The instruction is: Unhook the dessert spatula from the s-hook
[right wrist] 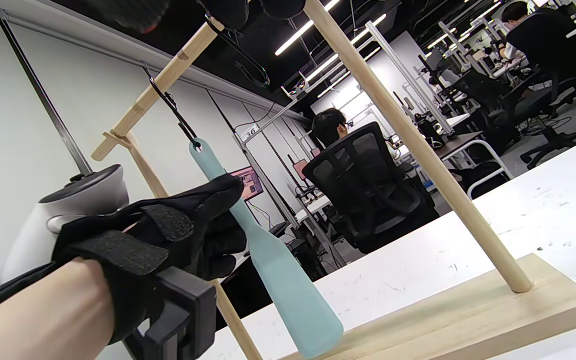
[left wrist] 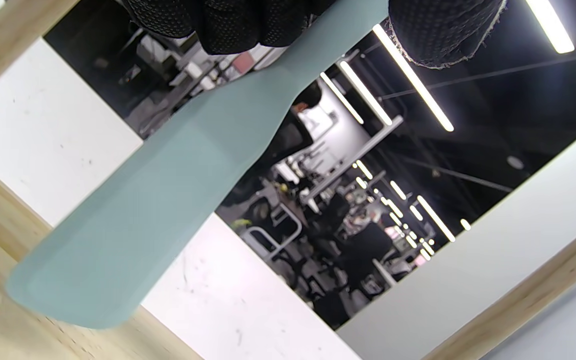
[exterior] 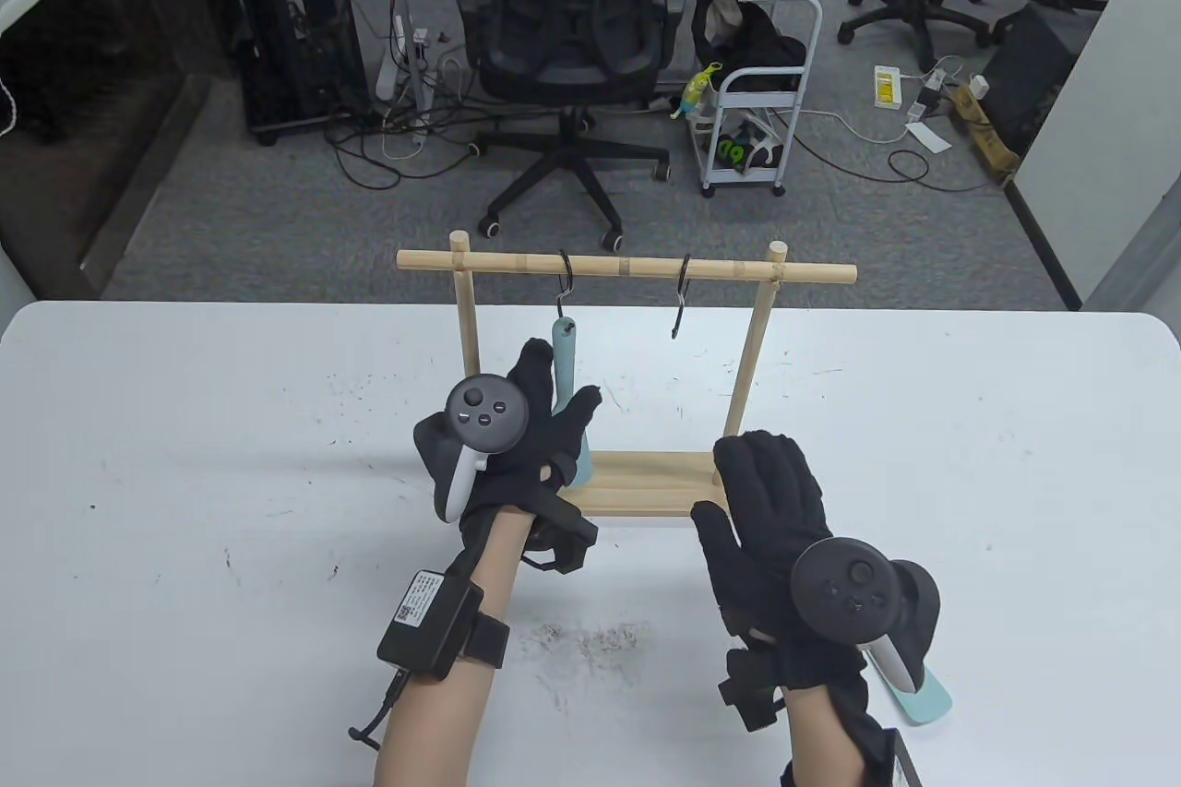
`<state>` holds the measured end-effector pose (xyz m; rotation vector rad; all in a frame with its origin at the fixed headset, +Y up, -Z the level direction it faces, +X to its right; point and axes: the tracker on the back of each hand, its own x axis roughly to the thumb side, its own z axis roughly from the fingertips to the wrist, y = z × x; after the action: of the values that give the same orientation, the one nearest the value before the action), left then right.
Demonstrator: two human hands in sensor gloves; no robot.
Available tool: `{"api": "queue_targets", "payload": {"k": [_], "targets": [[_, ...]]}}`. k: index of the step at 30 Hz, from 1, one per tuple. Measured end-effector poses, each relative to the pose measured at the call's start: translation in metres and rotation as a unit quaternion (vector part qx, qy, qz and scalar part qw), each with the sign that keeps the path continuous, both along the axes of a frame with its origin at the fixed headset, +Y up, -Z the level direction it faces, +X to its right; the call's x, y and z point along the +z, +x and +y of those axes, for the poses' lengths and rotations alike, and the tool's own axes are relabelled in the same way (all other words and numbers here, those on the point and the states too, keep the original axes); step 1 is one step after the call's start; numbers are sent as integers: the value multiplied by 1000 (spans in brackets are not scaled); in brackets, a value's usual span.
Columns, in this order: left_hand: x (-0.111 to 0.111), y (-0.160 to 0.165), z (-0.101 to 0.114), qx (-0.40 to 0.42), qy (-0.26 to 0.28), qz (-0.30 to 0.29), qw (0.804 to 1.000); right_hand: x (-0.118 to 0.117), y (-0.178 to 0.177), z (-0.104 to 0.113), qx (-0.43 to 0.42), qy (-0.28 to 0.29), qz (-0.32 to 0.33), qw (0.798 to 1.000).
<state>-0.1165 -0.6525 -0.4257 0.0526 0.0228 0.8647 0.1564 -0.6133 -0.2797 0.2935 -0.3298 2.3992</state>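
Note:
A teal dessert spatula hangs by its handle hole from the left black S-hook on the wooden rack's top bar. My left hand grips the spatula's handle below the hook. In the right wrist view the spatula still sits on the hook, with my left hand around its handle. The left wrist view shows its blade just over the rack base, below my fingers. My right hand rests flat and open on the right end of the rack base.
A second S-hook hangs empty on the bar to the right. Another teal spatula lies on the white table under my right wrist. The rack's uprights stand either side of the hooks. An office chair stands beyond the table's far edge.

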Motion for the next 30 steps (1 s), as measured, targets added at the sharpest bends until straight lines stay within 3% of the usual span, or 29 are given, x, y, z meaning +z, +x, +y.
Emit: {"api": "queue_targets", "payload": {"k": [12, 30], "targets": [[-12, 2, -11, 65, -15, -10, 998, 0, 0, 2, 1, -1, -1, 1000], [-3, 2, -8, 115, -48, -47, 991, -1, -1, 2, 0, -5, 4, 1000]]}}
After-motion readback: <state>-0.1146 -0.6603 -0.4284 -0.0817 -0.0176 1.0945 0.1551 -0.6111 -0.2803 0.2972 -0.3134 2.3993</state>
